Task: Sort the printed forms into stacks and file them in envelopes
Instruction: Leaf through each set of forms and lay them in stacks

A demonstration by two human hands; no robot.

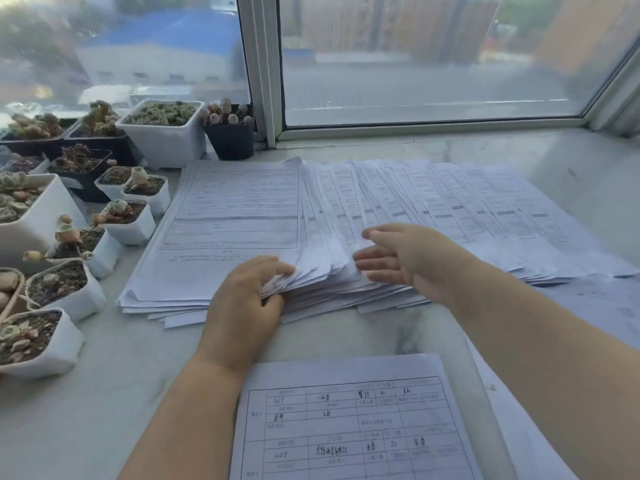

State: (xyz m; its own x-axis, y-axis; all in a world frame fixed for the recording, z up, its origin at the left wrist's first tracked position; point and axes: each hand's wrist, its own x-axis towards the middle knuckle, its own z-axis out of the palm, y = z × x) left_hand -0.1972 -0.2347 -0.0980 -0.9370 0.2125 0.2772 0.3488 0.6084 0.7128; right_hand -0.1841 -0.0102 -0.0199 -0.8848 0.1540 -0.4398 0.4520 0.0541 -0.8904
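Paper forms [239, 216] fanned; left hand [242, 306] pinches their edge.

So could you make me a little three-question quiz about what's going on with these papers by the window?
1. True or false: the left hand pinches the near edges of the fanned printed forms.
2. Which lies nearest the person? A) the handwritten form B) the succulent pots C) the window frame
3. Fill in: the right hand hovers over the fan with its fingers ____.

Key: 1 true; 2 A; 3 straight, holding nothing.
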